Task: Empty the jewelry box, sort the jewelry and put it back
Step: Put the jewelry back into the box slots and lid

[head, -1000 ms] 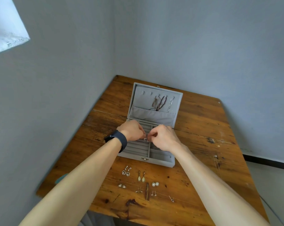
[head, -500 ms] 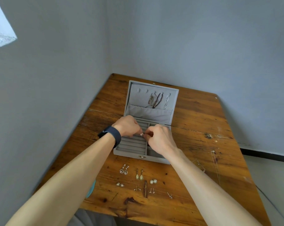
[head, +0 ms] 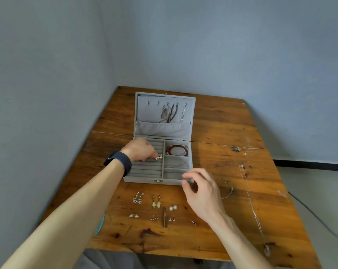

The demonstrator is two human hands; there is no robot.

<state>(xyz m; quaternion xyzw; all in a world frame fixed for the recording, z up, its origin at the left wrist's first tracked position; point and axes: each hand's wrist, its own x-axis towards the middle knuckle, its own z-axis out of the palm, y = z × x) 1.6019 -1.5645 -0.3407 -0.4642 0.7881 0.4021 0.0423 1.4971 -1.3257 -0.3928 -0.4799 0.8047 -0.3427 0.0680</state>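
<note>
Grey jewelry box (head: 145,179) sits mid-worktop, long side running left to right, front clasp (head: 158,180) facing the person and the lid (head: 192,115) propped open at the far side with a bunch of chains (head: 170,113) hanging inside it; left half of the box is ring rolls, right half is three compartments; the far one holds a red bead bracelet (head: 177,149), the middle one a thin chain (head: 177,165); left hand (head: 140,150) is over the rolls, fingertips pinching a small silver piece (head: 159,157), can't tell exactly what it is; right hand (head: 201,193) hovers just at the box's front right corner, fingers loosely curled and apart, nothing in it; on the wooden worktop (head: 222,133) in front of the box I count six earring pairs, e.g. heart drops (head: 138,198), teardrops (head: 156,201), pearls (head: 173,207), plus one lone stud (head: 193,221) and one brown stick-shaped thing (head: 165,217); off to the right, one thin bangle (head: 227,188) and one long necklace (head: 251,200) stretched near-to-far.
</note>
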